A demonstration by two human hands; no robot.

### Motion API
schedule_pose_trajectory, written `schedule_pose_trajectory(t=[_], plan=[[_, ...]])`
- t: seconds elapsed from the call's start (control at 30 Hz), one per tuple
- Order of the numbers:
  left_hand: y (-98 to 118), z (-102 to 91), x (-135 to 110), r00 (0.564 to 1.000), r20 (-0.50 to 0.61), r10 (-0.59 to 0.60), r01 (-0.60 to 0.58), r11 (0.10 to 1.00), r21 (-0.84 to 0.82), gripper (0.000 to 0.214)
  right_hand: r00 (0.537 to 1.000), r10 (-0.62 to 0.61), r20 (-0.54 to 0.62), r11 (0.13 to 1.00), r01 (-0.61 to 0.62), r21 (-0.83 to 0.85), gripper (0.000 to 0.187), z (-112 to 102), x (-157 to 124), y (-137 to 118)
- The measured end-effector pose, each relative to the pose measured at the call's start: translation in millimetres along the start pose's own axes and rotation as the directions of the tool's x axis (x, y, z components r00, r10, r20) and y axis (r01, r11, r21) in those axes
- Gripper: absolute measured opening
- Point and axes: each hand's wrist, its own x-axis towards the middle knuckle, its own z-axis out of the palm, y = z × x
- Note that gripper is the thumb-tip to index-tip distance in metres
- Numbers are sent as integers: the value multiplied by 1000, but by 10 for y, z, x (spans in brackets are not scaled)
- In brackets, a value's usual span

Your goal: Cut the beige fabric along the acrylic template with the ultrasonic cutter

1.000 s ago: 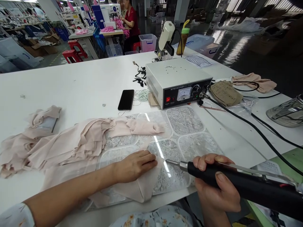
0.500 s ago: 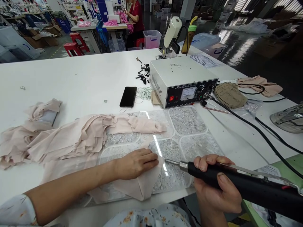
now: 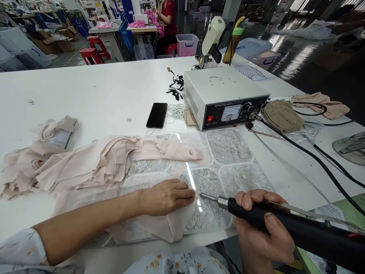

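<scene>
My left hand (image 3: 171,197) is closed, fingertips pinching the edge of a thin pale pink fabric piece (image 3: 176,224). My right hand (image 3: 264,228) wraps round a thick black handheld ultrasonic welding tool (image 3: 310,234) with a metal lever along its top. Its narrow metal tip points left, close to my left fingertips at the fabric's edge; whether it touches the cloth I cannot tell. Under the fabric lies a clear-covered, grey marble-patterned mat (image 3: 236,177). Beyond my left hand, a folded pink strip (image 3: 171,150) runs from a heap of pink fabric (image 3: 85,165).
A generator box (image 3: 226,97) with a dial and lit red switch stands behind the mat, its black cable (image 3: 308,152) curving to the right. Nearby are a phone (image 3: 156,115), pale cord (image 3: 176,111), brown card templates (image 3: 283,116) and a glass jar (image 3: 350,148). Another person sits far back.
The view has shifted slightly. My left fingertips have edged a little right, nearer the tool's tip. Both hands keep their hold.
</scene>
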Motion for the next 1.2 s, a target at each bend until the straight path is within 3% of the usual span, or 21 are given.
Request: schedule_pose_trajectory(t=[0.5, 1.2], plan=[[10, 14, -5, 1000, -12, -6, 6, 1000, -2, 28, 1000, 2, 6, 1000, -2, 5, 19, 16, 14, 8], [19, 3, 5, 998, 57, -25, 22, 999, 49, 29, 1000, -9, 19, 1000, 10, -30, 19, -5, 7, -11]])
